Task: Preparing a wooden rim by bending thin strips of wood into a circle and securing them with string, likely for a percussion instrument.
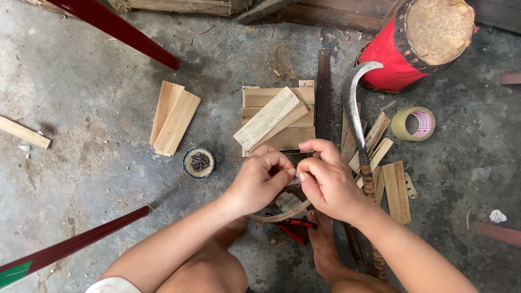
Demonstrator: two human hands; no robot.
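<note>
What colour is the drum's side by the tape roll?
Red, seen in the head view: the drum beside the tape roll.

Tiny object pinched between left hand (261, 182) and right hand (329, 182) too small to identify, red-handled pliers (294, 228) partly hidden beneath wrists, dark red metal bar (65, 249) cut off at left edge.

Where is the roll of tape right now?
In the head view, the roll of tape lies flat on the concrete floor at the right, just below the red drum and right of the curved sickle blade and loose wooden slats.
</note>
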